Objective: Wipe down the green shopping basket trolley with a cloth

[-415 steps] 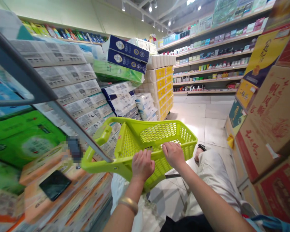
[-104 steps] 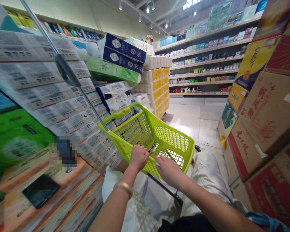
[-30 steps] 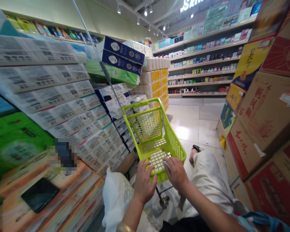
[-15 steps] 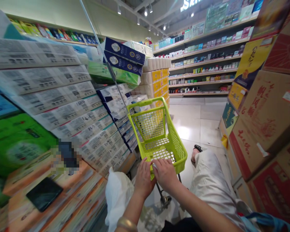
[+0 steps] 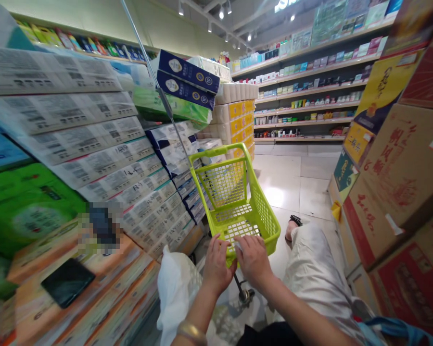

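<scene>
A lime-green shopping cart basket [image 5: 263,221] stands right in front of me, with mesh sides and a mesh bottom. My left hand [image 5: 216,262] is closed over its near rim, fingers on top and thumb below. On the same rim, just to the right, my right hand [image 5: 253,259] is closed with its fingers bent over the edge. A small whitish, tissue-like scrap [image 5: 238,245] shows between its thumb and index finger. By my left forearm hangs a white plastic bag [image 5: 176,293]. A thin metal pole [image 5: 162,96] rises from the basket's far left corner.
Stacks of wrapped white packs [image 5: 94,144] line the left side. On orange cartons [image 5: 29,307] there lie a black tablet-like object [image 5: 68,282] and a blurred-out dark item [image 5: 103,226]. Brown and red cartons [image 5: 400,168] rise on the right. Stocked shelves [image 5: 310,91] stand beyond the tiled floor [image 5: 285,192].
My right hand has slid slightly right along the basket rim, widening the gap to my left hand. The left hand stays on the rim. The view has shifted a little.
</scene>
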`<state>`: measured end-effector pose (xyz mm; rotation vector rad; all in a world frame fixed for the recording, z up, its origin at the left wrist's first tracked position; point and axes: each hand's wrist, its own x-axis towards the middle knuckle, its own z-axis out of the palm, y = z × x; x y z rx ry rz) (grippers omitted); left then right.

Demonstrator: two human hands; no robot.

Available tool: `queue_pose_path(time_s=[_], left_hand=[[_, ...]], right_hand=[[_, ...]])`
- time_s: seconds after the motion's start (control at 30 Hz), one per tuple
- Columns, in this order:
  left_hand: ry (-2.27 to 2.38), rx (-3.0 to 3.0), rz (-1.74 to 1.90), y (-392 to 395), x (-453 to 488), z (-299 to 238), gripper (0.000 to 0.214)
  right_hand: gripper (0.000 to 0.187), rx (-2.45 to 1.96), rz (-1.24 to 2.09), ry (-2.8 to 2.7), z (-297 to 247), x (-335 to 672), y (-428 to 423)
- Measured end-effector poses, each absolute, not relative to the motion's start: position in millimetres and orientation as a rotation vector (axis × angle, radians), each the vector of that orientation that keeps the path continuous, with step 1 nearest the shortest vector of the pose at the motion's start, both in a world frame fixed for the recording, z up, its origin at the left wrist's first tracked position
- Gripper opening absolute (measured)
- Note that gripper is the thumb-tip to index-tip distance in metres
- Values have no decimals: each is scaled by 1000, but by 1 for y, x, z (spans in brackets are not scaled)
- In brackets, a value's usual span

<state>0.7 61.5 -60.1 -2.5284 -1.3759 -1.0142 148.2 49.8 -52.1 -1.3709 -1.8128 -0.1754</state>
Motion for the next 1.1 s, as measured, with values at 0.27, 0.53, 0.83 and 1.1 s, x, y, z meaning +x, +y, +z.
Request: queue_pose_path(time_s=[0.27, 0.53, 0.83, 1.1], left_hand=[[-1358, -2517, -1007, 59, -1, -56, 31], [-1425, -2509, -1048, 57, 6, -55, 31], [-1382, -2504, -1039, 58, -3, -54, 27], [-1443, -2502, -1055, 57, 3, -57, 31]], right_hand=[[23, -1375, -218, -1783, -55, 168, 50], [24, -1512, -282, -1623, -54, 202, 55], [29, -1208, -126, -1785, -52, 148, 44], [33, -1382, -268, -1557, -57, 207, 54]])
